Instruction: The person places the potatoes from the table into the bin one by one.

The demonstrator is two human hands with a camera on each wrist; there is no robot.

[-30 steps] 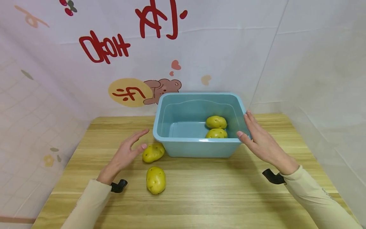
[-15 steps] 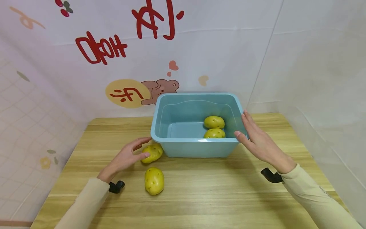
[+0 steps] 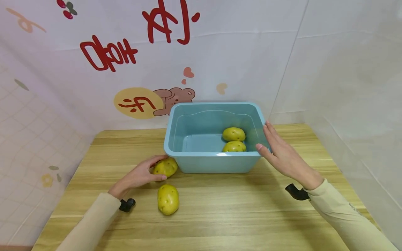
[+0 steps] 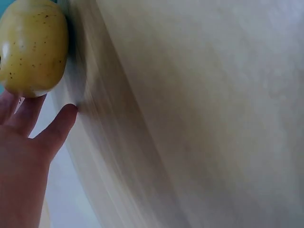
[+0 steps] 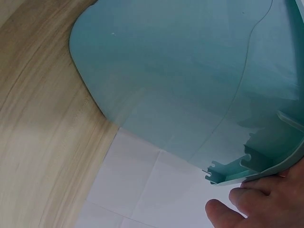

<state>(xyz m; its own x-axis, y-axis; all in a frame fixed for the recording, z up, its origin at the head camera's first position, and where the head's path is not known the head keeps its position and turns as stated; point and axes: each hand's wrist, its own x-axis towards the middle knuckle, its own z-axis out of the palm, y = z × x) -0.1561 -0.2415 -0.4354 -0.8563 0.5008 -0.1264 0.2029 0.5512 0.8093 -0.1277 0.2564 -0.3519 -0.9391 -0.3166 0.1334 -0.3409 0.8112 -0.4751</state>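
Observation:
My left hand (image 3: 139, 175) curves around a yellow potato (image 3: 166, 168) lying on the table against the bin's front left corner. Its thumb lies on the near side of that potato, its fingers on the far side. In the left wrist view the potato (image 4: 33, 47) sits just beyond the fingers, and the thumb looks slightly apart from it. My right hand (image 3: 287, 158) rests on the right rim of a light blue plastic bin (image 3: 216, 163), fingers straight, thumb over the front right corner. The right wrist view shows several fingers (image 5: 251, 202) against the rim's outside.
Two potatoes (image 3: 233, 134) lie inside the bin at its right side. Another potato (image 3: 168, 199) lies on the wooden table (image 3: 226, 212), nearer to me. A white printed wall covering (image 3: 238, 62) stands close behind the bin, with white sheeting at both sides.
My left hand has come down and right, from above the potato to around it. My right hand stays on the bin's rim. The whole head view has shifted slightly.

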